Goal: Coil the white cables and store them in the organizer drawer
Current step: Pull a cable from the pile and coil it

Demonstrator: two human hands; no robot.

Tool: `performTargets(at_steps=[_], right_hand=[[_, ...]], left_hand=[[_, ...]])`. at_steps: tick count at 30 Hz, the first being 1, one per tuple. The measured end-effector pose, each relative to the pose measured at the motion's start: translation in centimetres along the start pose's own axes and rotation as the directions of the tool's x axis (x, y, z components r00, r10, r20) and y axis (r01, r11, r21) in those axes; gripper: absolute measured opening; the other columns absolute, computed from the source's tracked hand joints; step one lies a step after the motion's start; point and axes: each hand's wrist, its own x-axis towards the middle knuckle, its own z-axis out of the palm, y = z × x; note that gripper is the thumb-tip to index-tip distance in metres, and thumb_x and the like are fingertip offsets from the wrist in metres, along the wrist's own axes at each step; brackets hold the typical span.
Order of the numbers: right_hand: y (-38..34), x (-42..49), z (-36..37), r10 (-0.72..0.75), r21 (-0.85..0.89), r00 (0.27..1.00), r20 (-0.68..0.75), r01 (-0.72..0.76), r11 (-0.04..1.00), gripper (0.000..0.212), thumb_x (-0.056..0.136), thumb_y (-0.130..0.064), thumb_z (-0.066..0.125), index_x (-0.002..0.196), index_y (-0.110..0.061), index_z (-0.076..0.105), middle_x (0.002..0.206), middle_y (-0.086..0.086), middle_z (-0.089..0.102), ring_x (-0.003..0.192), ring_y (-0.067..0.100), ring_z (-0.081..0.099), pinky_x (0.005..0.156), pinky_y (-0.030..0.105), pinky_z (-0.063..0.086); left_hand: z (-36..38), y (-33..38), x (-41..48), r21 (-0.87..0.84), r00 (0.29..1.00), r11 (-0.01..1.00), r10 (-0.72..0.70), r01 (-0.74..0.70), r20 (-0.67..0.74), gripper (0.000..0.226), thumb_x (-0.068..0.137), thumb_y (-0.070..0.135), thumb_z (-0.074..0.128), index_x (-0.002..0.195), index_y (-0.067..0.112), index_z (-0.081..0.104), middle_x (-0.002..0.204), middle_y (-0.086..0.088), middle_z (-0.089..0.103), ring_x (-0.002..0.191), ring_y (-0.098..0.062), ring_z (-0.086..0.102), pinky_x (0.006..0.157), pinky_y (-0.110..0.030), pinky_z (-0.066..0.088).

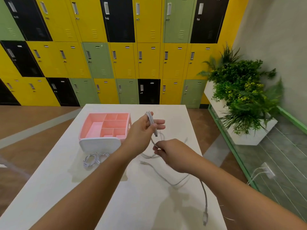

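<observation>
A white worktop (pixel 49 188) fills the middle of the view. On its left part lie two small bundles of coiled white cables (pixel 94 159), side by side, already wound up. They rest just in front of the organizer drawer (pixel 106 127).

The drawer is pink inside, with a white front panel facing the person. It is split into several small boxes and one long one on the left. All of these look bare, though the near corners are hidden behind the white front.

Next comes the left hand (pixel 142 130), lifted above the worktop just to the right of the drawer. Its fingers are closed around a few loops of a white cable (pixel 150 119). The loops stand up out of the hand, and a short end with a plug hangs down below the fingers.

From there the same cable runs down to the right hand (pixel 172 155). This hand is lower and nearer to the person. Its finger and thumb pinch the cable, and the rest of the fingers are curled in.

More loose white cable (pixel 166 179) lies on the worktop under and past the right hand. It curves to the right and ends in a plug near the front edge. It is blurry here, so it may be one cable or two.

Far right, green plants (pixel 240 90) sit in a white planter.
</observation>
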Motion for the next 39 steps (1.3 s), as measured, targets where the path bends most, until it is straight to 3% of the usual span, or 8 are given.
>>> performTargets(at_steps=[5,7,10,13,18,25,30,39], right_hand=[[-0.1,-0.4,-2.6,-0.009,-0.090,1.000,0.022,0.011,0.996,0.023,0.101,-0.026,0.042,0.115,-0.020,0.060,0.111,-0.001,0.068,0.094,0.018,0.059,0.078,0.032,0.045],[0.0,-0.5,-3.3,-0.016,-0.101,1.000,0.018,0.018,0.995,0.021,0.100,-0.022,0.044,0.119,-0.025,0.052,0.101,-0.008,0.067,0.089,0.016,0.059,0.072,0.032,0.044],[0.9,-0.3,-3.4,-0.057,-0.233,0.998,-0.035,0.048,0.971,0.005,0.098,-0.019,0.046,0.100,-0.024,0.045,0.072,-0.013,0.057,0.078,0.017,0.058,0.057,0.031,0.040],[1.3,0.1,-3.9,-0.105,-0.311,0.992,-0.069,0.079,0.947,0.009,0.098,-0.021,0.043,0.091,-0.027,0.042,0.079,-0.009,0.064,0.072,0.016,0.056,0.056,0.031,0.039],[1.7,0.7,-4.8,-0.180,-0.329,0.979,-0.097,0.139,0.934,0.013,0.099,-0.022,0.040,0.089,-0.030,0.043,0.085,-0.009,0.066,0.080,0.017,0.057,0.058,0.030,0.037],[2.1,0.9,-5.2,-0.201,-0.235,0.974,-0.101,0.172,0.956,0.025,0.101,-0.029,0.043,0.108,-0.021,0.066,0.098,-0.005,0.065,0.095,0.017,0.051,0.079,0.031,0.041],[2.1,0.4,-5.2,-0.173,-0.136,0.978,-0.116,0.157,0.978,0.016,0.099,-0.024,0.049,0.108,-0.022,0.062,0.098,-0.004,0.062,0.096,0.013,0.046,0.078,0.031,0.042],[2.5,0.0,-5.4,-0.220,-0.018,0.922,-0.319,0.227,0.974,0.014,0.094,-0.006,0.054,0.099,-0.012,0.066,0.088,-0.002,0.063,0.079,0.012,0.052,0.068,0.011,0.038]], left_hand=[[-0.2,-1.2,-0.2,0.243,0.999,0.970,-0.015,0.003,0.047,0.044,0.101,0.004,0.041,0.143,0.015,0.038,0.102,0.015,0.067,0.090,0.008,0.064,0.087,-0.021,0.052],[-0.3,-1.2,-0.3,0.319,0.997,0.948,-0.018,-0.009,0.082,0.041,0.100,0.005,0.042,0.141,0.014,0.041,0.098,0.018,0.065,0.086,0.017,0.060,0.083,-0.015,0.049],[-0.3,-0.9,-0.7,0.331,0.989,0.943,-0.026,-0.023,0.145,0.036,0.099,0.006,0.041,0.134,0.011,0.047,0.099,0.011,0.069,0.091,0.005,0.063,0.090,-0.029,0.052],[-0.5,-0.7,-1.1,0.306,0.974,0.952,-0.084,0.017,0.209,0.040,0.094,0.017,0.041,0.133,0.020,0.049,0.094,0.011,0.070,0.091,-0.004,0.064,0.086,-0.030,0.050],[-0.6,-1.3,-1.4,0.385,0.950,0.918,-0.036,-0.091,0.311,0.012,0.095,0.033,0.048,0.103,0.028,0.055,0.086,0.009,0.066,0.082,-0.006,0.064,0.078,-0.033,0.054],[-0.9,-1.1,-1.3,0.326,0.959,0.941,0.000,-0.097,0.284,0.023,0.102,0.036,0.042,0.080,0.040,0.048,0.074,0.010,0.054,0.065,-0.003,0.052,0.069,-0.027,0.048],[-0.8,-0.8,-1.3,0.322,0.963,0.943,-0.001,-0.090,0.271,0.024,0.099,0.037,0.048,0.075,0.035,0.048,0.065,0.014,0.047,0.059,-0.001,0.043,0.058,-0.018,0.035],[-1.0,-0.4,-1.2,0.143,0.981,0.990,-0.017,-0.012,0.195,0.032,0.099,0.037,0.050,0.083,0.009,0.053,0.068,0.011,0.047,0.063,-0.004,0.047,0.064,-0.019,0.043]])
